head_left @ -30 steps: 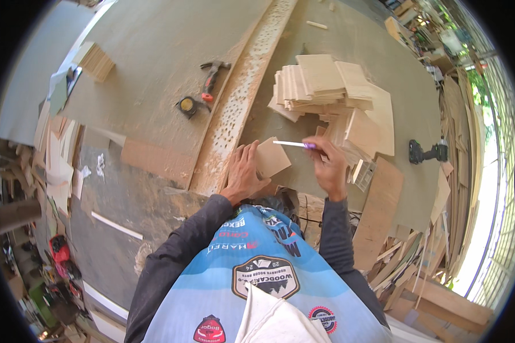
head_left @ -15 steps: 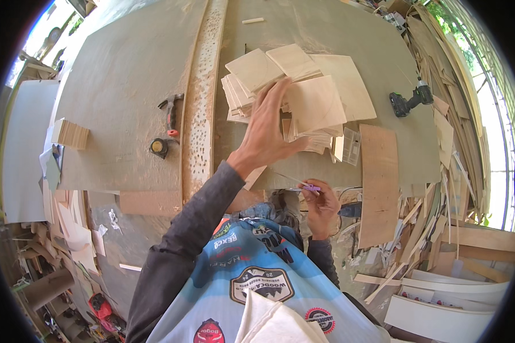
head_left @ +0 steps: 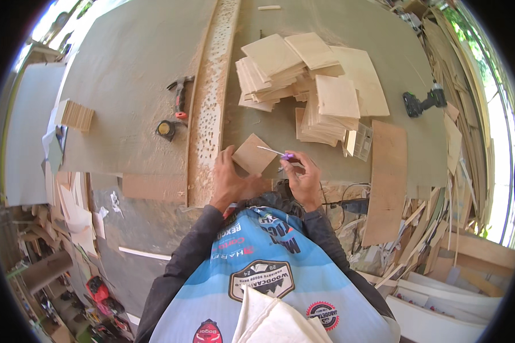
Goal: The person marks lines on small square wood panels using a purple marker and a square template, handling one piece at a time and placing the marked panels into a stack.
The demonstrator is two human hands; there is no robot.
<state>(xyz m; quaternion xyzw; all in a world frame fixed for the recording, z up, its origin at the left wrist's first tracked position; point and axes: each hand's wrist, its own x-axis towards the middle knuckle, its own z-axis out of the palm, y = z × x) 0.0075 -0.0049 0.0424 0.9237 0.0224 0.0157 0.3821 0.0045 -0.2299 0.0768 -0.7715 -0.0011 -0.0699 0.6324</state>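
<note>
A small square plywood piece [head_left: 254,154] lies at the near edge of the bench. My left hand [head_left: 232,182] holds it along its lower-left edge, fingers at the left corner and thumb near the bottom one. In my right hand [head_left: 304,182] is a slim tool with a purple handle [head_left: 289,156] and a thin, pale shaft, pinched between thumb and fingers. Its shaft points left across the plywood square, and I cannot tell whether the tip touches it. Behind them stand uneven stacks of plywood squares [head_left: 273,56], with another stack [head_left: 336,97] to the right.
Left of a sawdust-covered strip [head_left: 210,103] lie a claw hammer [head_left: 180,98] and a tape measure [head_left: 166,130]. Another wood stack [head_left: 75,115] sits far left. A cordless drill [head_left: 423,102], a clear plastic case [head_left: 363,143] and a brown board [head_left: 388,183] are on the right.
My left hand has come down from the stacks to the plywood square at the near edge. My right hand has risen with the purple-handled tool, bringing its shaft over the square.
</note>
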